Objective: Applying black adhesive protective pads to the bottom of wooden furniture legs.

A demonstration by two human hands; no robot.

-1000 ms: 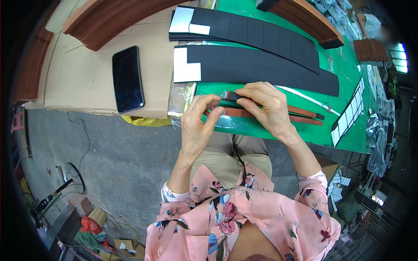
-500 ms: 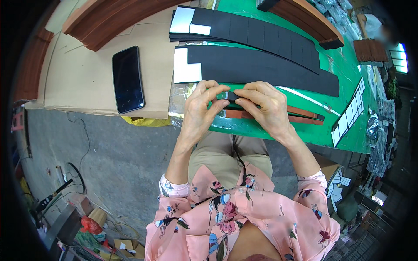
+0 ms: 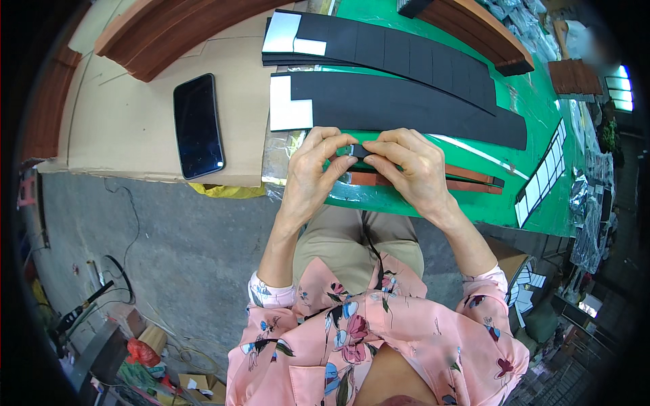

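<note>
Left hand (image 3: 313, 170) raised to meet the right hand (image 3: 416, 169) at a small dark piece (image 3: 361, 151)

One second ago the left hand sat lower, its thumb over the brown strips; now its fingertips have come up to the dark piece, while the right hand has barely shifted.

At the far left, a large curved brown piece (image 3: 162, 40) spans the top of a sheet of cardboard (image 3: 240, 101). A black phone (image 3: 198, 126) lies screen up on that cardboard, and yellow plastic (image 3: 227, 191) shows under its near edge.

Next comes the left hand, its thumb and bent fingers pinching the left end of the dark piece. Beyond both hands lie long black sheets (image 3: 406, 101), with white patches (image 3: 281, 116) at their left ends.

The dark piece is between the two hands, over the near part of the green table (image 3: 474, 215). The right hand grips its right end between thumb and fingertips, covering much of it; whether it joins a longer strip cannot be told.

Brown strips (image 3: 365, 178) run beneath the right hand and emerge on its right. Farther right lies a white panel (image 3: 542, 172) with dark grid lines; beyond it, near the table's far side, is another curved brown part (image 3: 474, 30).
</note>
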